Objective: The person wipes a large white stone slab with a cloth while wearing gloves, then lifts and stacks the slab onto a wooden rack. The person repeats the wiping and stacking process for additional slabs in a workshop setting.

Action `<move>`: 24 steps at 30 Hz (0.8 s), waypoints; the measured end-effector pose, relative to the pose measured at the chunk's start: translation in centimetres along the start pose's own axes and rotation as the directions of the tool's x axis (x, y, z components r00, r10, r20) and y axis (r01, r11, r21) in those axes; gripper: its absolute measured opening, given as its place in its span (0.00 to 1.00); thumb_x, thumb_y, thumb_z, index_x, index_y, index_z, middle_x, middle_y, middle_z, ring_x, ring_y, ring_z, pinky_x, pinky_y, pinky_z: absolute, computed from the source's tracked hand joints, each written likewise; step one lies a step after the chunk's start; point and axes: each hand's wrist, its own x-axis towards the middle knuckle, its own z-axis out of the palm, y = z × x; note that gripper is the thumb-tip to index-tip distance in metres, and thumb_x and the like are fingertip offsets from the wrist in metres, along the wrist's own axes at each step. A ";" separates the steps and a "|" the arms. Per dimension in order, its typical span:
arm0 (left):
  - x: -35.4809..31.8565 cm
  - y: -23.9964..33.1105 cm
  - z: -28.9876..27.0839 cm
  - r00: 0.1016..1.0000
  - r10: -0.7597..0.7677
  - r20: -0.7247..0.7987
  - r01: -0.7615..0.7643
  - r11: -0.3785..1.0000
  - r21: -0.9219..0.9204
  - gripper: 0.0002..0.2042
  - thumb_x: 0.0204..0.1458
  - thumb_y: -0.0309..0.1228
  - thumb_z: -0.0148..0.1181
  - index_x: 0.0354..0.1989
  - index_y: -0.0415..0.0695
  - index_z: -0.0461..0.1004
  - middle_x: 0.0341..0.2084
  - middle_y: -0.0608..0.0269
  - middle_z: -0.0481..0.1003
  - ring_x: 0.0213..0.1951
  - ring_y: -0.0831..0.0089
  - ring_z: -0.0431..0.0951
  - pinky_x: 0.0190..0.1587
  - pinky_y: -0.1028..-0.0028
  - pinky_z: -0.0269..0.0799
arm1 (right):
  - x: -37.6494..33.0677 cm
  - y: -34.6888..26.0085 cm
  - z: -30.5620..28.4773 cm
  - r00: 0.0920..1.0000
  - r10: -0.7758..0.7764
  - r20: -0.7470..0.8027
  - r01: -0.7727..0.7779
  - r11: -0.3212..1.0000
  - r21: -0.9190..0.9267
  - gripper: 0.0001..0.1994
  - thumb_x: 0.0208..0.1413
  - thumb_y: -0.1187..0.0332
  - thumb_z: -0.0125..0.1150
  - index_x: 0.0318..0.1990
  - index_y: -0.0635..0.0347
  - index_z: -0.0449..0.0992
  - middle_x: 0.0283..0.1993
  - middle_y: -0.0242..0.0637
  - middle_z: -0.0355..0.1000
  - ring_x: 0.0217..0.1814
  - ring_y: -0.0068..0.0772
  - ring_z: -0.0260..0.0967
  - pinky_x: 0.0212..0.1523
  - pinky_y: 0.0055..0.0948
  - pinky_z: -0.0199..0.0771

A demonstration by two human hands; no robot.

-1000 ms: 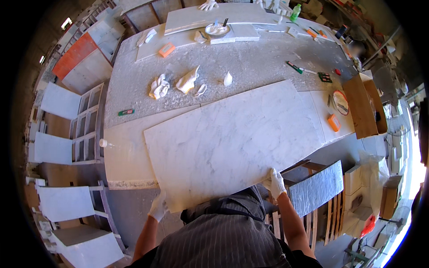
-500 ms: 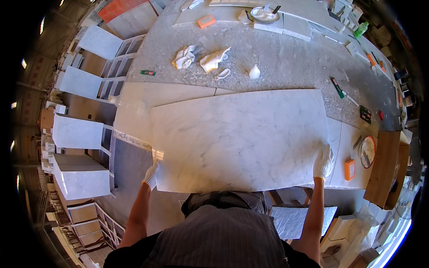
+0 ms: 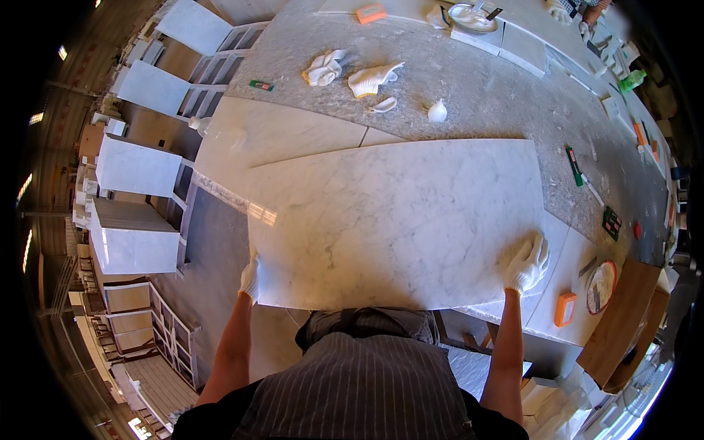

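Containers: the bowl [image 3: 484,23] at the upper right of the frame holds white paste, with a dark-handled tool [image 3: 494,13] across its rim. The red-rimmed dish [image 3: 611,276] at the right holds whitish material. Beside it stands a cardboard box [image 3: 618,323]; its contents cannot be made out. A clear bottle [image 3: 202,126] lies at the left, and a small white squeeze bottle [image 3: 438,111] is at the upper centre.

Pose: both forearms enter from the lower edge, well apart. The gloved left hand [image 3: 250,279] grips the left edge of the marble slab [image 3: 396,227] near its lower corner; its fingertips are hidden. The gloved right hand [image 3: 529,265] grips the right edge at the lower right, back of the hand upward.

Edges: the slab occupies the middle of the frame, overlapping paler panels [image 3: 293,128] on the worktable [image 3: 506,103]. Its near edge lies just before the person's apron [image 3: 359,381]; contact cannot be determined. Floor [image 3: 220,242] shows between the slab's left edge and the white frames [image 3: 183,198]. An orange block [image 3: 565,309] sits near the right hand.
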 end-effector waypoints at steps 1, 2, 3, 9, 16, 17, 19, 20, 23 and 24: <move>0.3 -0.2 -0.2 1.000 0.023 -0.019 -0.023 1.000 0.013 0.35 0.59 0.57 0.52 0.58 0.33 0.67 0.46 0.58 0.74 0.45 0.70 0.75 0.48 0.69 0.73 | 0.0 -0.1 -0.2 1.000 0.014 -0.008 -0.013 1.000 0.016 0.16 0.63 0.63 0.50 0.56 0.55 0.73 0.59 0.44 0.69 0.60 0.50 0.65 0.60 0.44 0.64; 0.9 -0.8 -0.5 0.998 0.042 -0.041 -0.041 0.999 0.024 0.35 0.59 0.57 0.52 0.57 0.33 0.69 0.43 0.61 0.74 0.42 0.73 0.74 0.46 0.70 0.72 | -0.1 0.1 0.0 1.000 0.002 -0.025 -0.002 1.000 -0.012 0.16 0.64 0.63 0.50 0.56 0.55 0.73 0.59 0.44 0.69 0.60 0.50 0.64 0.60 0.44 0.64; 1.5 -1.4 -0.7 0.996 0.061 -0.062 -0.059 0.998 0.036 0.34 0.58 0.57 0.51 0.55 0.32 0.71 0.40 0.63 0.75 0.39 0.75 0.73 0.43 0.72 0.71 | -0.2 0.5 0.5 0.999 -0.011 -0.042 0.009 0.999 -0.040 0.16 0.64 0.63 0.49 0.56 0.54 0.73 0.59 0.44 0.68 0.60 0.50 0.64 0.60 0.44 0.64; 2.6 -3.1 -1.3 0.967 0.172 -0.190 -0.132 0.970 0.205 0.34 0.58 0.60 0.50 0.39 0.32 0.77 0.29 0.64 0.74 0.34 0.76 0.70 0.37 0.71 0.67 | -0.4 0.5 0.7 1.000 0.013 0.008 -0.013 1.000 -0.021 0.18 0.65 0.60 0.49 0.57 0.58 0.73 0.61 0.49 0.67 0.61 0.53 0.64 0.60 0.45 0.65; 0.2 -1.1 0.9 0.944 0.239 -0.228 -0.173 0.946 0.274 0.36 0.56 0.62 0.50 0.31 0.32 0.75 0.25 0.59 0.73 0.33 0.71 0.70 0.38 0.66 0.66 | -0.3 1.3 0.5 1.000 0.005 0.011 -0.004 0.997 -0.081 0.19 0.66 0.59 0.47 0.57 0.59 0.72 0.61 0.51 0.67 0.61 0.54 0.64 0.60 0.46 0.65; 0.6 -1.8 0.7 0.926 0.287 -0.247 -0.210 0.932 0.295 0.36 0.56 0.63 0.49 0.32 0.32 0.75 0.26 0.57 0.74 0.33 0.70 0.70 0.38 0.66 0.66 | -0.2 1.4 0.6 1.000 0.011 0.022 -0.010 0.998 -0.061 0.19 0.66 0.59 0.46 0.57 0.59 0.72 0.60 0.50 0.67 0.61 0.53 0.64 0.59 0.46 0.66; 1.1 -2.0 0.8 0.904 0.332 -0.269 -0.234 0.912 0.337 0.36 0.56 0.63 0.48 0.33 0.32 0.76 0.27 0.52 0.75 0.34 0.67 0.72 0.40 0.65 0.67 | 0.1 1.5 0.8 0.999 0.023 0.040 -0.022 0.999 -0.025 0.18 0.66 0.60 0.45 0.57 0.57 0.72 0.59 0.49 0.68 0.60 0.51 0.65 0.58 0.46 0.67; 0.7 -1.8 1.3 0.904 0.327 -0.277 -0.219 0.908 0.358 0.36 0.56 0.63 0.48 0.34 0.32 0.75 0.28 0.50 0.75 0.35 0.64 0.73 0.41 0.64 0.67 | 0.1 0.3 -0.2 0.998 0.030 0.047 -0.031 0.999 0.009 0.18 0.66 0.61 0.45 0.56 0.58 0.72 0.58 0.49 0.68 0.58 0.51 0.65 0.56 0.46 0.67; 0.6 -3.3 0.1 0.910 0.305 -0.281 -0.157 0.880 0.448 0.35 0.57 0.62 0.43 0.37 0.33 0.75 0.35 0.39 0.77 0.42 0.48 0.76 0.46 0.57 0.67 | -0.1 0.4 0.8 1.000 -0.012 0.025 0.012 1.000 0.006 0.18 0.66 0.61 0.44 0.56 0.59 0.72 0.58 0.49 0.68 0.58 0.52 0.65 0.57 0.47 0.67; 0.0 -3.7 0.0 0.921 0.284 -0.268 -0.144 0.885 0.442 0.35 0.58 0.61 0.42 0.38 0.33 0.76 0.37 0.38 0.77 0.44 0.45 0.76 0.47 0.56 0.67 | -0.2 0.2 0.8 0.998 -0.026 0.058 0.025 1.000 0.020 0.18 0.67 0.61 0.44 0.57 0.60 0.71 0.59 0.51 0.67 0.59 0.53 0.64 0.59 0.47 0.66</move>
